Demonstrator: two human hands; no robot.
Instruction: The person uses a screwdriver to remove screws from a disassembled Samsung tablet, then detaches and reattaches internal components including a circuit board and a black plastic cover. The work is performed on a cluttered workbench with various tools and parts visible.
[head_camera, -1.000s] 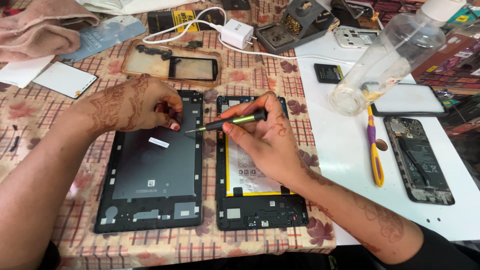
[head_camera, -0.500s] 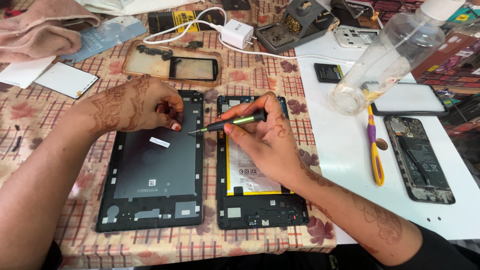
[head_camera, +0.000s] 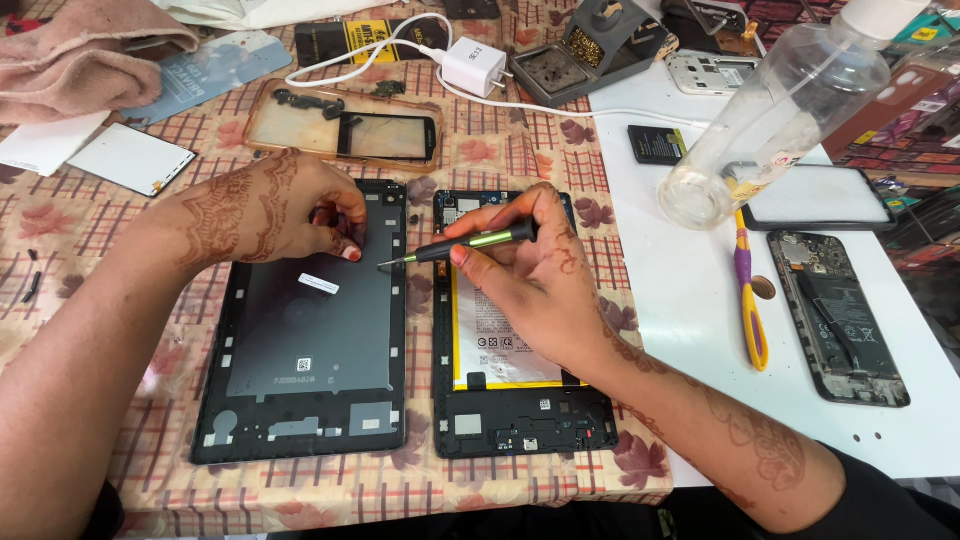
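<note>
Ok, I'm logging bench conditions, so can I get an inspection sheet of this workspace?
Surface: checked floral tablecloth beside a white mat.
Job's things: tablet back cover on the left; opened tablet beside it, yellow-edged battery exposed.
Clutter: clear bottle lying tilted, purple-yellow tool, opened phone, phone frame, pink cloth.
Grips: left hand rests on the cover's top edge; right hand holds a screwdriver, tip over the cover's edge.
Cables: white charger with cable.
Surroundings: soldering stand at the back.

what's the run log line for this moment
left hand on tablet back cover | right hand holds screwdriver | opened tablet beneath
</note>
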